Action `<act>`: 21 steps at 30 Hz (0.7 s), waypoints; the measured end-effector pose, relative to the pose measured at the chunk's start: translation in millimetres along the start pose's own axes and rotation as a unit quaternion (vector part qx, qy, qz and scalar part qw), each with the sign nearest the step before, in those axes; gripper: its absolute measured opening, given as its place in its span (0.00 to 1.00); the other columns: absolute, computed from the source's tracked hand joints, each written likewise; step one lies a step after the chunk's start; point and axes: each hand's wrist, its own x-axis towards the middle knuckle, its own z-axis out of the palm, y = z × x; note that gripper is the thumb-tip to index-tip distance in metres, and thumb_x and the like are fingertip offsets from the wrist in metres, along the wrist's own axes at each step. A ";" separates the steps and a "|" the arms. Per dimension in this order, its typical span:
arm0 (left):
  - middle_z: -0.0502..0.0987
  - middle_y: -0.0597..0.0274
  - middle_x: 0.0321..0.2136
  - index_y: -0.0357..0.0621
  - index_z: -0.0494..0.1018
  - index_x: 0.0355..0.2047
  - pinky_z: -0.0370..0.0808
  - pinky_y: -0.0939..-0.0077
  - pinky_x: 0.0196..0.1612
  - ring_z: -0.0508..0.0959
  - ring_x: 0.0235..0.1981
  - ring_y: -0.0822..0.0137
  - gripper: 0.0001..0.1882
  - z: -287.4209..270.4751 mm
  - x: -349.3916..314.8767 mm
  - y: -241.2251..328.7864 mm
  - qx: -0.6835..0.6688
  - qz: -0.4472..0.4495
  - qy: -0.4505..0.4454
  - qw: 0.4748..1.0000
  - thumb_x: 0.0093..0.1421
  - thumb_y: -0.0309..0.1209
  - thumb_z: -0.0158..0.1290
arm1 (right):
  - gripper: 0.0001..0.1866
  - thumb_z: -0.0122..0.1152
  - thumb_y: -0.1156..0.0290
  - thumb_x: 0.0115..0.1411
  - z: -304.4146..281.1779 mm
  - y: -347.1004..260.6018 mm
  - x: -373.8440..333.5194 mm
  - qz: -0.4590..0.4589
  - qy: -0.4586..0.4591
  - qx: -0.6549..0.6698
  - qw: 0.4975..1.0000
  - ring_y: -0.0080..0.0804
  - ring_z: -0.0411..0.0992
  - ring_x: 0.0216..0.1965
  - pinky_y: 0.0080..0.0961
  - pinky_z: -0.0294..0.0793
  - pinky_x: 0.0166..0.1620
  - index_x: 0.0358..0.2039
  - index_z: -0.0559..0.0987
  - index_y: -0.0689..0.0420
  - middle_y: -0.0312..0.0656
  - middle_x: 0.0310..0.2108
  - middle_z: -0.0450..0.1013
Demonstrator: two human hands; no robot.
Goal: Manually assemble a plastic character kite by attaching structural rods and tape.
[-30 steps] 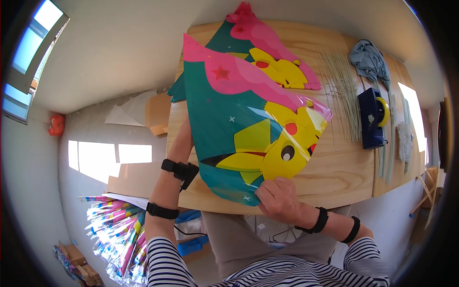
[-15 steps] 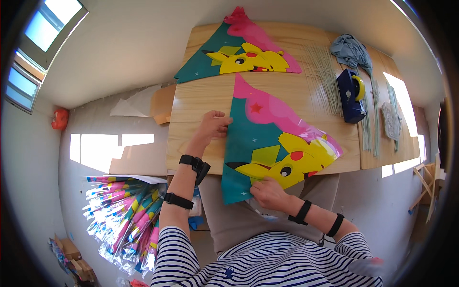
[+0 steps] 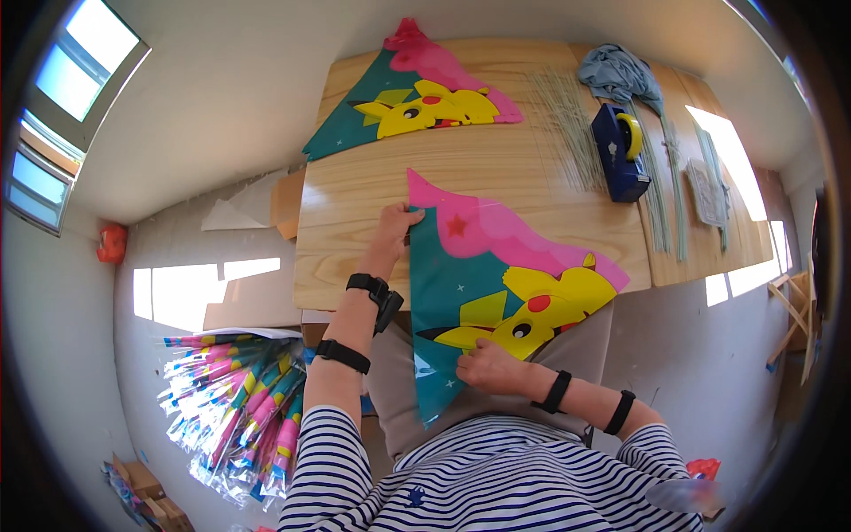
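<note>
From afar, I had the left hand [image 3: 401, 223] and right hand [image 3: 493, 366] pinching the sheet [image 3: 483, 275]; uneven pulling could have creased it.

Grey-blue cloth [image 3: 619, 73] is lying crumpled just beyond a navy tape dispenser [image 3: 615, 164]. Orange-red bag [image 3: 113, 244] is showing by the left wall [image 3: 75, 337]; window [image 3: 81, 73] is glowing, upper left. Cardboard boxes [image 3: 142, 477] are sitting lower left; wooden frame [image 3: 787, 301] is standing far right.

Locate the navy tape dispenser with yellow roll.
The dispenser sits upper right in the head view, on the pale wooden table, just below the crumpled grey cloth.
</note>
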 end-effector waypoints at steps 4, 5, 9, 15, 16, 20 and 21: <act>0.82 0.61 0.31 0.36 0.76 0.41 0.80 0.78 0.34 0.81 0.30 0.70 0.10 14.7 -17.0 7.7 -0.069 0.126 0.001 0.990 0.57 0.18 0.59 | 0.15 0.68 0.65 0.52 -35.7 9.2 -19.3 0.090 0.038 0.198 0.975 0.41 0.77 0.35 0.41 0.74 0.40 0.35 0.79 0.63 0.47 0.35 0.75; 0.81 0.61 0.30 0.36 0.76 0.40 0.80 0.79 0.34 0.80 0.29 0.72 0.11 19.2 -33.5 15.3 -0.062 0.146 -0.014 0.987 0.56 0.17 0.60 | 0.19 0.69 0.63 0.51 -58.3 13.7 -18.3 0.112 0.139 0.240 0.954 0.43 0.77 0.35 0.42 0.74 0.41 0.38 0.79 0.64 0.49 0.35 0.75; 0.81 0.64 0.30 0.38 0.76 0.38 0.78 0.83 0.36 0.80 0.29 0.75 0.14 45.8 -107.0 33.8 -0.054 0.202 -0.097 0.973 0.52 0.17 0.64 | 0.24 0.72 0.62 0.52 -147.4 50.9 -2.3 0.248 0.464 0.128 0.841 0.41 0.75 0.34 0.36 0.74 0.39 0.44 0.78 0.64 0.48 0.36 0.74; 0.80 0.66 0.28 0.37 0.76 0.36 0.77 0.83 0.40 0.78 0.31 0.77 0.12 59.8 -174.3 22.1 -0.009 0.197 -0.177 0.964 0.51 0.17 0.65 | 0.14 0.69 0.67 0.53 -178.3 55.2 17.1 0.229 0.354 0.429 0.799 0.39 0.73 0.24 0.29 0.73 0.31 0.36 0.80 0.64 0.46 0.28 0.76; 0.80 0.67 0.29 0.37 0.76 0.37 0.77 0.82 0.41 0.78 0.32 0.77 0.12 57.6 -179.2 23.1 0.019 0.183 -0.181 0.966 0.52 0.17 0.65 | 0.13 0.69 0.68 0.53 -175.2 51.7 16.9 0.228 0.326 0.481 0.781 0.39 0.73 0.23 0.29 0.72 0.31 0.34 0.81 0.64 0.47 0.25 0.76; 0.81 0.63 0.33 0.35 0.76 0.43 0.76 0.79 0.47 0.79 0.38 0.75 0.17 58.8 -207.7 45.8 0.000 0.219 -0.141 0.965 0.53 0.20 0.65 | 0.09 0.66 0.72 0.58 -187.6 26.3 13.7 0.191 0.249 0.326 0.892 0.24 0.69 0.21 0.25 0.69 0.28 0.28 0.79 0.65 0.40 0.19 0.73; 0.81 0.62 0.35 0.35 0.76 0.45 0.76 0.79 0.48 0.79 0.40 0.74 0.18 59.3 -210.8 50.1 0.013 0.255 -0.140 0.957 0.54 0.21 0.65 | 0.08 0.66 0.73 0.57 -186.5 23.4 15.9 0.182 0.230 0.321 0.901 0.24 0.69 0.21 0.25 0.69 0.27 0.29 0.80 0.65 0.41 0.19 0.73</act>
